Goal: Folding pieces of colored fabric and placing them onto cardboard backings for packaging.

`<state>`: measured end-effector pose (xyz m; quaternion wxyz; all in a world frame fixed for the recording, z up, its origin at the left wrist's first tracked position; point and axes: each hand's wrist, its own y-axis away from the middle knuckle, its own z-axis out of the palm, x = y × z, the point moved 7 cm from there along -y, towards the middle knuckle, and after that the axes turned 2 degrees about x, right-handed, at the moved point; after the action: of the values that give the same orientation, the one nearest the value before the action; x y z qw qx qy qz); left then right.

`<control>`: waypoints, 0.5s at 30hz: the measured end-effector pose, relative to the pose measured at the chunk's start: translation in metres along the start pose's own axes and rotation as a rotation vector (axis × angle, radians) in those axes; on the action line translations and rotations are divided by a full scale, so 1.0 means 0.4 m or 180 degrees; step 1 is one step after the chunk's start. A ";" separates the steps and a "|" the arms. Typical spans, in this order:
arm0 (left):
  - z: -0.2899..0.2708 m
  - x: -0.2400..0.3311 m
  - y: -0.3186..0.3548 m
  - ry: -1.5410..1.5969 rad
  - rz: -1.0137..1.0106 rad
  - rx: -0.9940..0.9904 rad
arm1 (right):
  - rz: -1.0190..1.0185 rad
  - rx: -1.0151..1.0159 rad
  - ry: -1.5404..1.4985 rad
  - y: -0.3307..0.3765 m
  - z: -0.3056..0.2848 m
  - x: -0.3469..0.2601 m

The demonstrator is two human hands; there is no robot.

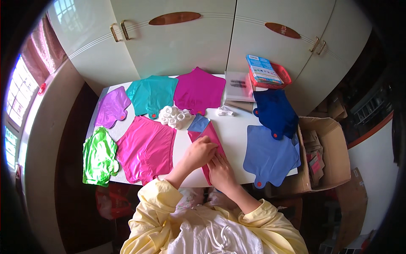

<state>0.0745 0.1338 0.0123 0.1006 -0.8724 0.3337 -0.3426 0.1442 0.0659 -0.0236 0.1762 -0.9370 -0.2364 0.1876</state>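
Note:
In front of me on the white table a pink foil balloon (215, 142) lies flat, folded into a narrow strip, with a blue piece (198, 123) at its far end. My left hand (200, 150) is closed over the middle of the strip, fingers curled and pressed together on it. Just to its right, my right hand (222, 171) lies flat on the near part, fingers stretched. Both hands nearly touch. Left of them is a wide unfolded pink foil balloon (148, 148); to the right rests a light blue one (268, 154).
Teal (153, 95), magenta (200, 91), purple (112, 108), green (99, 154) and dark blue (277, 112) foil balloons lie around the table. White ribbon rolls (172, 116) sit mid-table. A red basket (282, 74) holds packets. A cardboard box (334, 169) stands right.

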 end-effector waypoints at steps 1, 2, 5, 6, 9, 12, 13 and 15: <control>0.010 -0.006 -0.002 -0.0091 -0.0118 -0.0053 | -0.0007 0.0042 0.0012 -0.002 -0.005 -0.004; 0.021 -0.015 -0.005 -0.0181 -0.0234 -0.0107 | -0.0013 0.0085 0.0025 -0.004 -0.011 -0.006; 0.051 -0.055 -0.021 -0.0522 -0.0551 -0.0338 | 0.0029 -0.0059 -0.0160 -0.008 -0.012 -0.009; 0.057 -0.066 -0.029 -0.0648 -0.0652 -0.0431 | 0.0017 -0.0045 -0.0148 -0.007 -0.014 -0.008; 0.067 -0.089 -0.061 -0.0906 -0.0962 -0.0611 | -0.0003 -0.0032 -0.0118 -0.007 -0.017 -0.006; 0.067 -0.109 -0.083 -0.0851 -0.1099 -0.0651 | -0.0006 -0.0044 -0.0101 -0.009 -0.020 -0.008; 0.067 -0.116 -0.086 -0.0833 -0.1190 -0.0676 | -0.0022 -0.0024 -0.0097 -0.011 -0.025 -0.011; 0.063 -0.126 -0.092 -0.0794 -0.1367 -0.0724 | -0.0035 -0.0004 -0.0094 -0.012 -0.026 -0.010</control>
<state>0.0829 0.1931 -0.0182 -0.0326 -0.9644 0.1624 -0.2063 0.1435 0.0652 -0.0115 0.1731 -0.9329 -0.2442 0.2003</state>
